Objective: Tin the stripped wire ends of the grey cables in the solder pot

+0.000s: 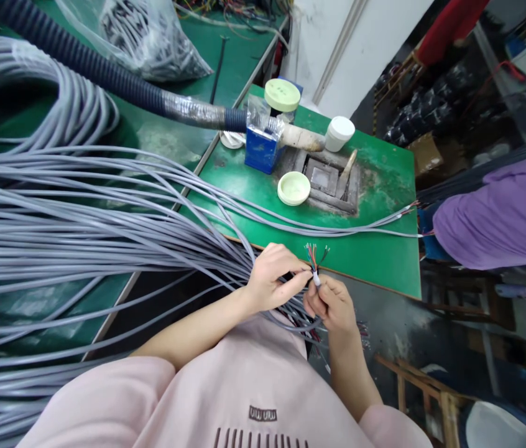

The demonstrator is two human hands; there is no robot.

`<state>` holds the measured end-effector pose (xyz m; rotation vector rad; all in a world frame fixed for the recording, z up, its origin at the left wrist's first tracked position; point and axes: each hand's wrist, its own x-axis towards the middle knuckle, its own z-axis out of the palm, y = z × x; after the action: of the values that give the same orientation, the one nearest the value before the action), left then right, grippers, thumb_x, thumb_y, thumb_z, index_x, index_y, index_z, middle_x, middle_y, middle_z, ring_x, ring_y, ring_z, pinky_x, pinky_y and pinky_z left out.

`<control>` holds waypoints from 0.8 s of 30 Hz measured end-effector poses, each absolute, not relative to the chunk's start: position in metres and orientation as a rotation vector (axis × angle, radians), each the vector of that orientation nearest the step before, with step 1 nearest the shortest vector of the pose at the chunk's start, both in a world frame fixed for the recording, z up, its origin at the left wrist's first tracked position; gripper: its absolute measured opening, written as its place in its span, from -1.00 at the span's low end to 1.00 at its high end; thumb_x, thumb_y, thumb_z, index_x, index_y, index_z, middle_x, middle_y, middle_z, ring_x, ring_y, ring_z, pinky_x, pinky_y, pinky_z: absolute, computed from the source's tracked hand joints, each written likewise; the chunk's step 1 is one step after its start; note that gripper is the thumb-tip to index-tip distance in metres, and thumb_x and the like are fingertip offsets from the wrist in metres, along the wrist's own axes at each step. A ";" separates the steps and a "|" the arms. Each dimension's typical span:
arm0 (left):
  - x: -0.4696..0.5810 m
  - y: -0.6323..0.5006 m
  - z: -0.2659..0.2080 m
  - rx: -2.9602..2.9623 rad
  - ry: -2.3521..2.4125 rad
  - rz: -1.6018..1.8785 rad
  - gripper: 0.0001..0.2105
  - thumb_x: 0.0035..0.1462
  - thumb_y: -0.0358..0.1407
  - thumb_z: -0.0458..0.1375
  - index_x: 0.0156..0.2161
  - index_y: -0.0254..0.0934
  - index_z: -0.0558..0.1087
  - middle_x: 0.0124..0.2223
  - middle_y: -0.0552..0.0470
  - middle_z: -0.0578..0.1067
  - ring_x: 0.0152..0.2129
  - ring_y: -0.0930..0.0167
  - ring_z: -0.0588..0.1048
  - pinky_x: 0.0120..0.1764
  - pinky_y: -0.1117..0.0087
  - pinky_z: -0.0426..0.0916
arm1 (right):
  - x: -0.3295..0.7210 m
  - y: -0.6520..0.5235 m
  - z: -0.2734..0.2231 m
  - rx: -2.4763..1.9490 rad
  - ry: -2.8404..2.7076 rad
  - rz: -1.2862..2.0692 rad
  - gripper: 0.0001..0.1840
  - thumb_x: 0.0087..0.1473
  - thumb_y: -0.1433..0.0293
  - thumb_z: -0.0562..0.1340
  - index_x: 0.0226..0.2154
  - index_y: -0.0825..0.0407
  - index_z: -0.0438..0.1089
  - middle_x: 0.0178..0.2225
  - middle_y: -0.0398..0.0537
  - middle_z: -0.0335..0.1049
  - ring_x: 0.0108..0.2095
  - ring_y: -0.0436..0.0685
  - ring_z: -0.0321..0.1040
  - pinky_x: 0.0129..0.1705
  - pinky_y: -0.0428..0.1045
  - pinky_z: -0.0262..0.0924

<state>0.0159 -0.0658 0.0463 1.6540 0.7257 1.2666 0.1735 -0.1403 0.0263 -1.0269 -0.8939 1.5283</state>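
A grey cable [316, 279] has its end stripped, and several thin coloured wires [312, 255] fan out upward from a white sleeve or wrap there. My right hand [332, 302] is closed around the cable just below that end. From the other side, my left hand [276, 277] pinches with thumb and forefinger at the base of the wires, seemingly on a dark wire. Both hands are close together in front of my body, by the near edge of the green table [384, 267]. More grey cables [188, 249] run from the left and pass under my hands.
A solder pot [323, 177] with a wooden-handled scraper is set in the table. Around it stand a pale green dish [293, 188], a white jar [339, 134] and a blue box [260, 149] holding a black hose [118, 78]. At right sits a person in purple [500, 211].
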 end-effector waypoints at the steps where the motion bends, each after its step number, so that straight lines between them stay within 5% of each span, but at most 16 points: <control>1: 0.016 -0.066 0.046 1.608 0.712 1.268 -0.89 0.05 -0.28 0.23 -0.47 -0.21 0.52 -0.47 0.00 0.56 -0.50 0.41 0.45 -0.28 0.30 0.26 | 0.173 -0.140 0.026 -1.016 -0.878 1.552 -0.62 0.06 0.07 0.24 -0.49 0.05 0.36 -0.83 -0.42 -0.09 -0.82 -0.16 -0.24 -0.73 -0.15 0.00; 11: 0.019 -0.062 0.031 0.849 0.697 1.024 -0.77 0.00 -0.14 0.28 -0.42 -0.31 0.50 -0.55 0.09 0.46 -0.58 0.51 0.38 -0.40 0.46 0.31 | 0.168 -0.139 0.026 -1.057 -0.836 1.616 -0.57 -0.04 0.01 0.29 -0.53 0.04 0.37 -0.84 -0.42 -0.11 -0.82 -0.15 -0.27 -0.73 -0.13 -0.01; 24: 0.023 -0.062 0.034 0.693 0.666 0.961 -0.76 -0.16 -0.20 0.36 -0.45 -0.32 0.47 -0.60 0.14 0.43 -0.64 0.56 0.34 -0.46 0.50 0.26 | 0.167 -0.139 0.026 -1.045 -0.849 1.611 -0.58 -0.02 0.02 0.29 -0.52 0.05 0.38 -0.84 -0.41 -0.09 -0.82 -0.15 -0.24 -0.72 -0.13 0.01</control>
<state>0.0235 -0.0620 0.0341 0.6931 0.6658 0.9612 0.1675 -0.1386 0.0258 -1.0455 -0.8494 1.6110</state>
